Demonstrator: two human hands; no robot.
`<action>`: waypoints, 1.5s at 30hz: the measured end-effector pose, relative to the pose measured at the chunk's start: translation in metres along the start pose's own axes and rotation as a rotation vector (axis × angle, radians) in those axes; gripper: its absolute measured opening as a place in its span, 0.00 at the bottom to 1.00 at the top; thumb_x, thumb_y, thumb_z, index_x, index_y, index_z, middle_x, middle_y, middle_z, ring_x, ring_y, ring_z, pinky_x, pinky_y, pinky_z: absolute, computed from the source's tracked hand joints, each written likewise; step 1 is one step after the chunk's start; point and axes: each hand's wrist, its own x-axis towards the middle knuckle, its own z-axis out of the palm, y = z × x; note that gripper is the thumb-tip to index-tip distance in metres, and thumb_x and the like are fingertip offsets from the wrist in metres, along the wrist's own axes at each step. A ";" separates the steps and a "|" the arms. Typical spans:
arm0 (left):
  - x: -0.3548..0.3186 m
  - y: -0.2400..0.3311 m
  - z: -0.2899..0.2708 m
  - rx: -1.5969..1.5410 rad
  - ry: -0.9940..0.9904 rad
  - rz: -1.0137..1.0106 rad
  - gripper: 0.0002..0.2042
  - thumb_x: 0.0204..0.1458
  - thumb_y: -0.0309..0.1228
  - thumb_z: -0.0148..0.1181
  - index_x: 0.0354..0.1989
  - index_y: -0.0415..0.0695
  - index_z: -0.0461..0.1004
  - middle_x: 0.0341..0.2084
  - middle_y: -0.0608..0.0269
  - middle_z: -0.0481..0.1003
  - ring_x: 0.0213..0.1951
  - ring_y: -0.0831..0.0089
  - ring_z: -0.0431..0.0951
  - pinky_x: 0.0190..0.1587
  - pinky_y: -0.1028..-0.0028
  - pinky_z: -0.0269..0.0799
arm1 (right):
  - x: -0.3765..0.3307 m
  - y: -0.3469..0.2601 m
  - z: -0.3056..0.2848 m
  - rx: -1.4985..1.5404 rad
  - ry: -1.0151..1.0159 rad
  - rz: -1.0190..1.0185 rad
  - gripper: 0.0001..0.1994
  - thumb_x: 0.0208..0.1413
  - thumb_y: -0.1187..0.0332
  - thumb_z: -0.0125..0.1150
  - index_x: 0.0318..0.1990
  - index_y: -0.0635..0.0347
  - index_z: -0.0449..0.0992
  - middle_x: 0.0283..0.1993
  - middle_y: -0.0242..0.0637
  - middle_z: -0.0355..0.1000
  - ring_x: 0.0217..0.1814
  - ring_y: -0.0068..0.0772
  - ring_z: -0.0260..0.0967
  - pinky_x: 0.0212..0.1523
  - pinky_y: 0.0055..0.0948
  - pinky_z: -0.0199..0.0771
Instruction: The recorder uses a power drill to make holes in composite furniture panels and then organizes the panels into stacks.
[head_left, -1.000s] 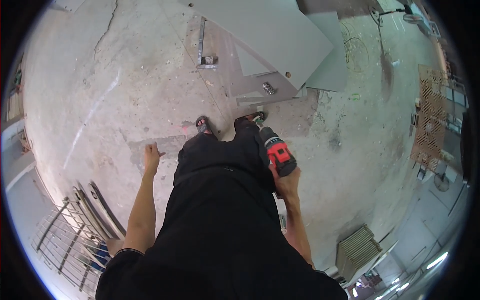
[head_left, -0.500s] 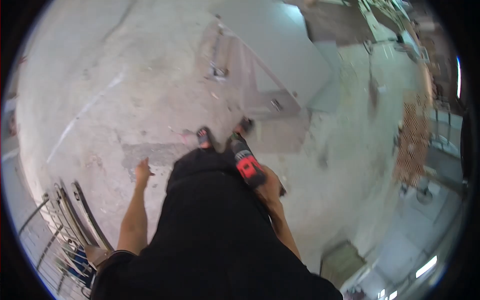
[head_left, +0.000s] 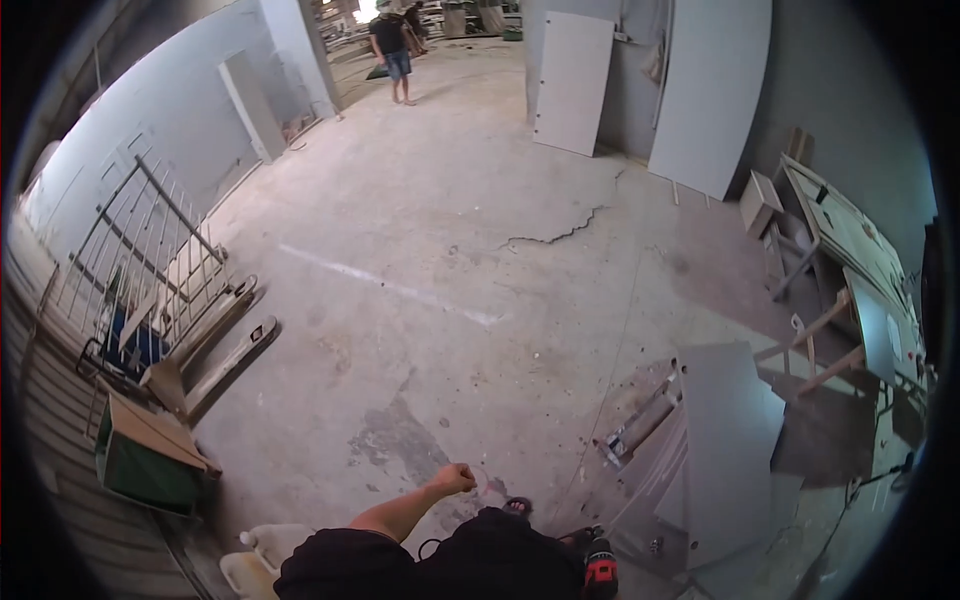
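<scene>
My left hand (head_left: 455, 479) is out in front of my body above the concrete floor, its fingers curled in. Nothing shows in it. A red and black cordless drill (head_left: 601, 570) hangs by my right thigh at the lower edge. My right hand is below the picture's edge; the earlier view shows it wrapped round the drill's grip. To the right of my feet, a pale grey panel (head_left: 728, 450) lies at a slant over other sheets. Beside it is a long metal piece (head_left: 640, 430).
At left stand a metal rack (head_left: 150, 235), a pallet jack (head_left: 235, 358) and a green box (head_left: 150, 465). Whitish jugs (head_left: 255, 560) are near my left side. Tall panels (head_left: 575, 85) lean at the back. A workbench (head_left: 840, 235) lines the right. Another person (head_left: 392, 50) stands far off.
My view has swung up and toward the left, bringing the room's far side in. My left hand's fingers have curled. The drill and right hand have dropped toward the lower edge.
</scene>
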 end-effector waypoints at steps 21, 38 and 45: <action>0.034 0.141 0.044 -0.069 -0.160 0.238 0.18 0.64 0.40 0.60 0.52 0.38 0.69 0.30 0.56 0.80 0.29 0.66 0.83 0.33 0.62 0.78 | 0.020 0.006 -0.011 0.042 0.129 -0.155 0.27 0.54 0.60 0.72 0.56 0.69 0.75 0.51 0.52 0.79 0.51 0.58 0.78 0.54 0.51 0.78; -0.098 0.351 -0.003 -0.216 -0.339 0.310 0.23 0.67 0.46 0.59 0.29 0.36 0.83 0.19 0.62 0.79 0.25 0.80 0.77 0.34 0.76 0.72 | -0.057 -0.092 -0.102 0.326 0.239 -0.257 0.10 0.48 0.75 0.71 0.37 0.66 0.78 0.32 0.44 0.77 0.31 0.43 0.76 0.35 0.35 0.75; -0.120 0.339 0.023 -0.134 -0.389 0.321 0.21 0.67 0.44 0.59 0.31 0.36 0.82 0.24 0.65 0.79 0.28 0.80 0.77 0.33 0.77 0.71 | -0.090 -0.061 -0.101 0.081 0.137 -0.375 0.12 0.46 0.71 0.70 0.38 0.65 0.78 0.35 0.43 0.76 0.35 0.46 0.77 0.39 0.37 0.77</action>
